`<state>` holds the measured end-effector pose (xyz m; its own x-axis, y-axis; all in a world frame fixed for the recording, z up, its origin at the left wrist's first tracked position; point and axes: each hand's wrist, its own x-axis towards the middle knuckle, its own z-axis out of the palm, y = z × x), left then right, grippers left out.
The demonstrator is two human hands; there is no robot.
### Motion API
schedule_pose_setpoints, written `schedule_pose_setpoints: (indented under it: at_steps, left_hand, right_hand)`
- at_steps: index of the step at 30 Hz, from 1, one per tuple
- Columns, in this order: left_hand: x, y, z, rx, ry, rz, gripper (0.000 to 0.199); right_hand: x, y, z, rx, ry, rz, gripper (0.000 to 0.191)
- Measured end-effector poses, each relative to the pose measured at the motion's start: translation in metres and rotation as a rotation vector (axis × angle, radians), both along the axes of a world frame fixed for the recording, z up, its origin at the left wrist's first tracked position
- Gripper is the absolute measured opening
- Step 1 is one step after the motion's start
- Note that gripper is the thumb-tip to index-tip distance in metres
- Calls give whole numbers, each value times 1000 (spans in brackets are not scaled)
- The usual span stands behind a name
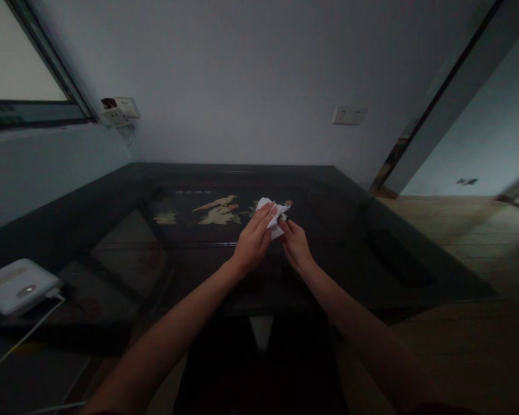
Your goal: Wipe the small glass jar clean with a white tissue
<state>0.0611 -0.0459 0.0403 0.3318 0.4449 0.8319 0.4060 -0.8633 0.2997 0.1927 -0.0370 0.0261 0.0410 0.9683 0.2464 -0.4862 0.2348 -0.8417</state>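
Both of my hands meet over the middle of a dark, glossy table [190, 271]. A crumpled white tissue [278, 231] is in my left hand [256, 233], whose fingers are closed over it. My right hand [296, 239] pinches a small dark object [282, 218] against the tissue. That object is mostly covered by fingers and tissue, so its kind is unclear. Behind my hands, the tabletop carries a pale bird-and-flower picture [218, 212], partly hidden by the tissue.
A white box-shaped device [21, 286] with a white cable [23, 340] sits at the left. On the table's right lies a long black object [398, 257]. Wall sockets [348, 115] are on the wall behind, and a power adapter [116, 117] is plugged in at left.
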Motion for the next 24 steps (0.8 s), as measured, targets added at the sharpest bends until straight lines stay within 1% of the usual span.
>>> schedule_pose_setpoints:
  at_steps: [3,6,8,10,15,19,21,24]
  left_hand:
    - [-1,2,0,-141,-155,52,44]
    - [-2,2,-2,-326,-316,86,45]
    - [-3,2,-3,-448,-394,82,47]
    - [-4,2,-4,-532,-450,57,47]
    - [-5,7,-8,-651,-559,-41,44]
    - [-3,18,-20,-724,-649,-141,42]
    - [0,23,-27,-746,-695,-152,41]
    - [5,26,-37,-757,-733,-108,41]
  right_hand:
    - [0,-2,0,22,-3,39,37]
    - [1,-3,2,20,-2,52,39]
    - [1,-4,3,17,2,45,41]
    - [2,-4,4,24,5,43,44]
    - [4,-1,4,28,11,49,47]
    - [4,3,0,-4,38,77,42]
    - [4,5,-2,-23,47,73,40]
    - [3,9,-8,-86,70,19,40]
